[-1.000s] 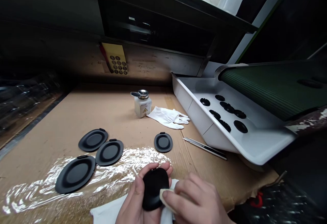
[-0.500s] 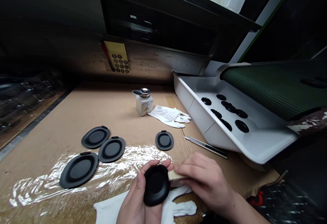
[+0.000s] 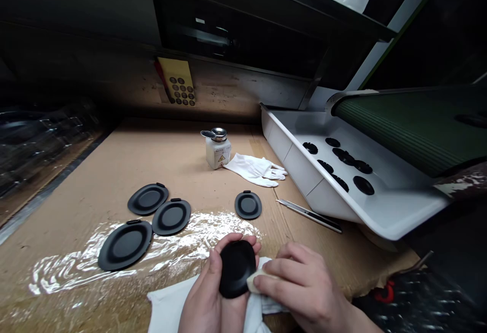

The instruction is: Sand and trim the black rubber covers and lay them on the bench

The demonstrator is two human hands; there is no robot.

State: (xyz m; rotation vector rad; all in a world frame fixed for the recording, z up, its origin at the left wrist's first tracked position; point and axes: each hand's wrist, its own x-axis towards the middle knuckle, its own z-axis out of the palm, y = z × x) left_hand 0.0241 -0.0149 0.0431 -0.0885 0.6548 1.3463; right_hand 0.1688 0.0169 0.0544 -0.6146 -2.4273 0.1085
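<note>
My left hand (image 3: 207, 300) is closed round a black oval plastic cap (image 3: 236, 268), held upright near the front edge of the bench. My right hand (image 3: 304, 285) pinches a small pale wiping pad (image 3: 254, 281) against the cap's right edge. A white cloth (image 3: 167, 310) lies under both hands. Three larger black oval lids (image 3: 124, 245) (image 3: 171, 217) (image 3: 147, 198) lie on the cardboard to the left. A smaller black lid (image 3: 248, 205) rests just beyond my hands.
A white tray (image 3: 380, 211) at the right holds several black caps (image 3: 363, 185), below a green conveyor belt (image 3: 411, 130). A white solvent dispenser (image 3: 217, 151), a white glove (image 3: 256, 169) and a slim knife (image 3: 310, 215) lie on the cardboard (image 3: 95, 171). Shiny plastic film (image 3: 68, 272) covers the front.
My right hand drew away to the right with the pad, then came back against the cap's right edge. My left hand turned the cap slightly.
</note>
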